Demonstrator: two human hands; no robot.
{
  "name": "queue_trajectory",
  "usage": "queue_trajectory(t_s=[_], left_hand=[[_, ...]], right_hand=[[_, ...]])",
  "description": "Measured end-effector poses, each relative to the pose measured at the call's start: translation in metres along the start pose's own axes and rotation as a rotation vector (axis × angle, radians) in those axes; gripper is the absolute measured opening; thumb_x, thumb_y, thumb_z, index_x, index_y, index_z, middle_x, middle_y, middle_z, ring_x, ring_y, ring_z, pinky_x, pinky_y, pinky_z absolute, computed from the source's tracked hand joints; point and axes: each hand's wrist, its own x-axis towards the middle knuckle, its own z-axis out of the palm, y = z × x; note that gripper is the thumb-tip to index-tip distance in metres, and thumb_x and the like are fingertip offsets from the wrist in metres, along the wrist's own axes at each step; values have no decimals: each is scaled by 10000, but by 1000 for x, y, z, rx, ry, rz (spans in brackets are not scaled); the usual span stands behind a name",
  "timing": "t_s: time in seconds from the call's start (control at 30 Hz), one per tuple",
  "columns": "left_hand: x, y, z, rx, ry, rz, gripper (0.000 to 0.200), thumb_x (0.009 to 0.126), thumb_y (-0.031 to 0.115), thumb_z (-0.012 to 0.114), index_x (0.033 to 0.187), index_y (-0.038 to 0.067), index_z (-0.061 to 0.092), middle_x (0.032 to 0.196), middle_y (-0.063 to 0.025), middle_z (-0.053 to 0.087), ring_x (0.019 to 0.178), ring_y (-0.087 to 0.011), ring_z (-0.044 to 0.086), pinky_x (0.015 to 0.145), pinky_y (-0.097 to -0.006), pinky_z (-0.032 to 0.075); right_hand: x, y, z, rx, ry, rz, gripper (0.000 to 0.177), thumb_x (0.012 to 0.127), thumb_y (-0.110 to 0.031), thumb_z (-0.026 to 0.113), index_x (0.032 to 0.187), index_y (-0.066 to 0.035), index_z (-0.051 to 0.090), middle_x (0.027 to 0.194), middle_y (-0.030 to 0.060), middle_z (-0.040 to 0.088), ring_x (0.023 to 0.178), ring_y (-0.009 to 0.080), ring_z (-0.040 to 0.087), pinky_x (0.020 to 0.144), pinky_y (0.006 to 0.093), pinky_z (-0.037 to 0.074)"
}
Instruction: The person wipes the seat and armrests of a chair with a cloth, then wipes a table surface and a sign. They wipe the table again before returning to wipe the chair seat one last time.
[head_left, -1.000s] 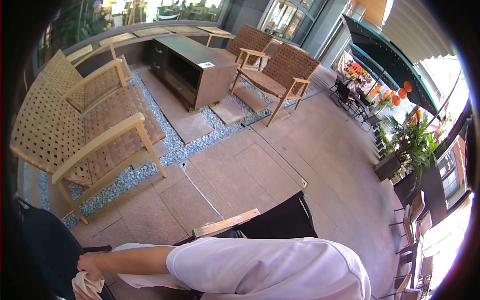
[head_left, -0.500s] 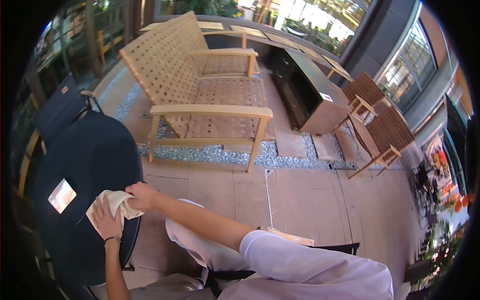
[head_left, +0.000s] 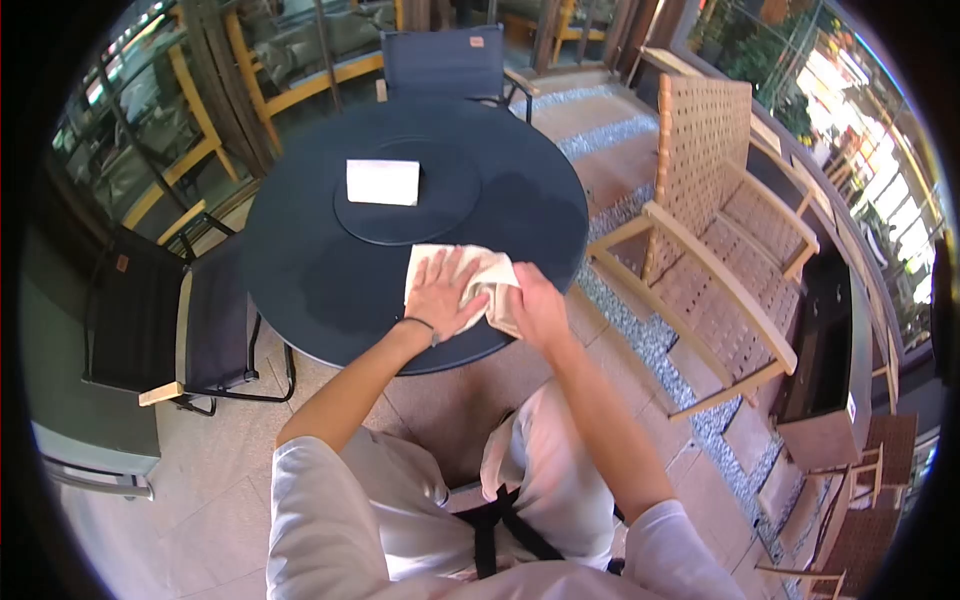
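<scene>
A cream cloth [head_left: 487, 267] lies bunched on the near edge of a round dark table [head_left: 310, 270]. My left hand [head_left: 442, 296] rests flat on top of it, fingers stretched out and slightly spread. At the cloth's right side my right hand [head_left: 540, 305] has its fingers closed round an edge of the fabric. Part of the cloth is folded between the two hands. Beyond them, a white folded card [head_left: 383, 183] stands on the raised round centre [head_left: 455, 200] of the table.
A dark folding chair [head_left: 215, 300] stands left of the table and another dark chair [head_left: 443, 62] behind it. To the right is a woven wooden bench [head_left: 720, 235], with a dark low cabinet [head_left: 825, 340] beyond. Glass doors [head_left: 290, 50] line the back.
My view has swung left, so the table now sits in the middle. Both hands remain at the cloth, the left flat and the right gripping its edge.
</scene>
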Motion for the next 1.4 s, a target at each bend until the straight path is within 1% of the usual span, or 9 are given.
queue_trajectory(t_s=[0.23,0.67,0.83,0.87,0.93,1.0,1.13,1.23,1.4], left_hand=[[-27,-17,-9,-5,-49,-1,691,978,568,365,1544,178,297,1604,-141,241,1482,-345,212,1199,-494,155],[-102,-125,-37,213,-120,-281,882,806,554,590,1536,145,312,1624,-131,183,1504,-308,152,1216,-433,145],[-110,-142,-68,-110,-70,-436,663,945,500,441,1513,167,370,1610,-124,240,1484,-295,207,1211,-432,156],[-94,-168,7,444,-70,-415,620,955,467,424,1492,155,414,1590,-118,292,1476,-290,226,1209,-414,168],[-81,-187,48,264,228,-458,591,939,404,438,1477,160,439,1571,-112,330,1483,-282,219,1213,-456,141],[-104,-145,-45,13,149,-493,589,904,320,508,1464,149,448,1563,-107,346,1469,-259,263,1208,-425,168],[-85,-177,20,131,374,-459,516,848,224,601,1340,92,521,1403,-148,535,1329,-287,489,1114,-410,348],[-91,-146,-49,-250,166,-722,386,827,146,616,1196,52,550,1209,-192,643,1126,-353,631,952,-417,487],[-69,-170,-6,-1813,804,-903,281,970,137,371,1189,108,544,1065,-113,652,956,-285,680,810,-444,564]], right_hand=[[4,-41,9,1,41,41,368,914,-91,492,1281,-86,525,1083,207,636,991,401,620,838,483,498],[25,-150,89,-10,-227,-722,611,898,-235,627,1425,-2,425,1399,217,494,1350,367,421,1111,506,306],[99,-154,101,178,232,-479,514,800,-83,652,1270,56,500,1125,247,592,1040,409,590,940,481,455],[122,-130,121,-11,443,-411,476,811,-122,654,1223,79,524,1085,253,621,1002,414,620,910,476,478],[162,-95,142,-19,365,-3,587,846,-365,694,1202,86,572,1169,286,624,1080,432,609,927,490,479],[218,32,227,-198,285,182,853,818,-709,584,1290,1,567,1291,199,600,1178,388,577,968,523,464],[212,24,237,-240,150,64,589,865,-613,605,1227,-149,630,1227,105,641,1161,331,576,950,479,453],[238,79,282,86,141,-47,472,875,-437,716,1160,-72,626,1116,108,663,1041,270,622,885,401,490],[275,133,332,778,-8,92,515,882,-227,761,1232,69,524,1140,145,630,1037,188,595,936,319,467]])
